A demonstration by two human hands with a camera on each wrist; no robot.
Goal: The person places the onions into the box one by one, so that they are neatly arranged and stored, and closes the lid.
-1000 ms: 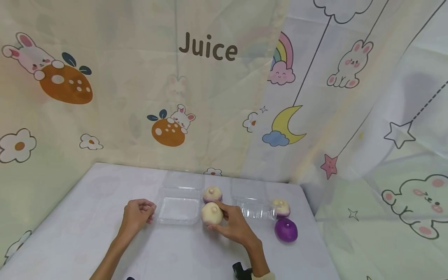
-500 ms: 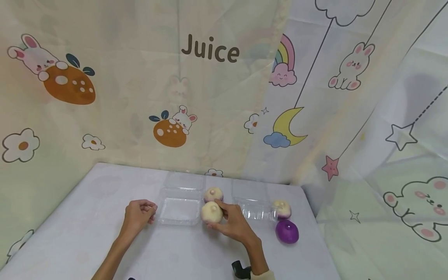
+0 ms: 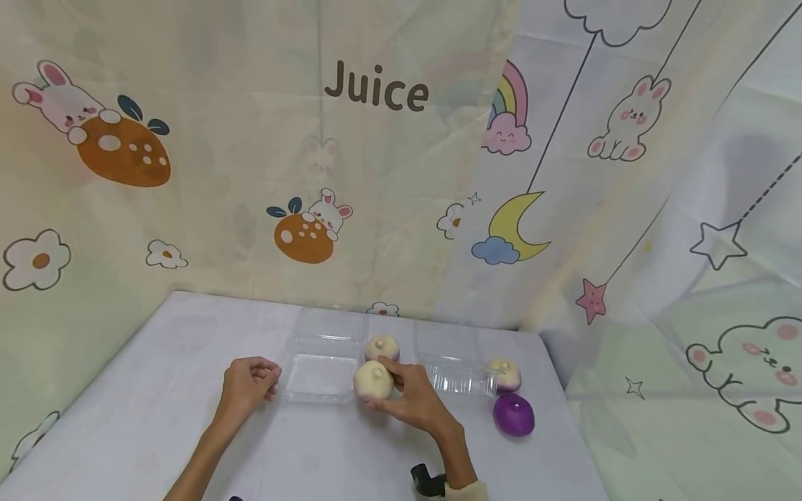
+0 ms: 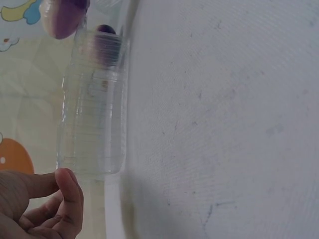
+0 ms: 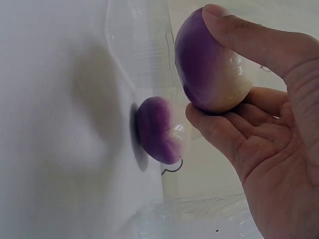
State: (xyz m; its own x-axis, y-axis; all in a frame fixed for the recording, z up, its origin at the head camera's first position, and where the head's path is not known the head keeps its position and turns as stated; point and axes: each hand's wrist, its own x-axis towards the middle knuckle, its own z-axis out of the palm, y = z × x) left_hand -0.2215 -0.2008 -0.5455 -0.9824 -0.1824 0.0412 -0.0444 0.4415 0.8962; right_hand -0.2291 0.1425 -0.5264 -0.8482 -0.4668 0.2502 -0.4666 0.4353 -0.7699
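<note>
My right hand point(image 3: 416, 400) pinches a cream and purple turnip-like vegetable point(image 3: 374, 380) between thumb and fingers. In the right wrist view this vegetable point(image 5: 212, 64) is raised off the table, with a second one point(image 5: 160, 130) resting on the surface beyond it. The head view shows that second one point(image 3: 382, 346) just right of an opened clear plastic box point(image 3: 322, 376). My left hand point(image 3: 249, 383) is at the box's left side, its fingers loosely curled. Nothing is in the left hand point(image 4: 47, 206), whose fingertips are close to the box corner in the left wrist view; contact cannot be told.
Another clear box point(image 3: 460, 376) stands to the right, with a cream and purple vegetable point(image 3: 505, 375) at its right end and a solid purple one point(image 3: 514, 415) in front. A black object point(image 3: 429, 480) lies beside my right wrist. Printed curtains point(image 3: 388, 167) hang behind the table.
The vegetable in my right hand has shifted slightly left, towards the left box. My left hand keeps its place beside that box.
</note>
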